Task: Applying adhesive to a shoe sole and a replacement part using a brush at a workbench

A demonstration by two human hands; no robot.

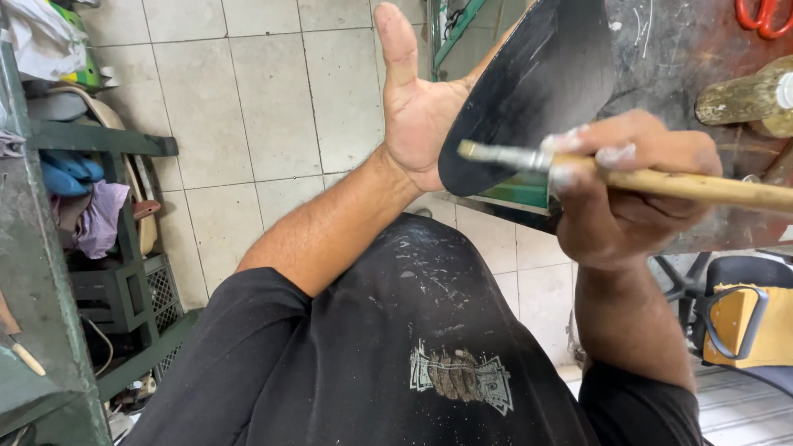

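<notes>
open tiled floor (273, 107) left of left hand (413, 107); green shelf rack (99, 140) far left; cluttered workbench (686, 49) crowds right.

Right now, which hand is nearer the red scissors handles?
Right. The right hand, gripping the brush, sits below the red scissors handles; the left hand is far across, behind the black sole.

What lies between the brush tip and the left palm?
In the head view, only the black sole piece lies there: the left hand backs it, and the brush in the right hand meets its face.

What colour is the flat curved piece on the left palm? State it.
Black flat curved sole-shaped piece; head view.
</notes>
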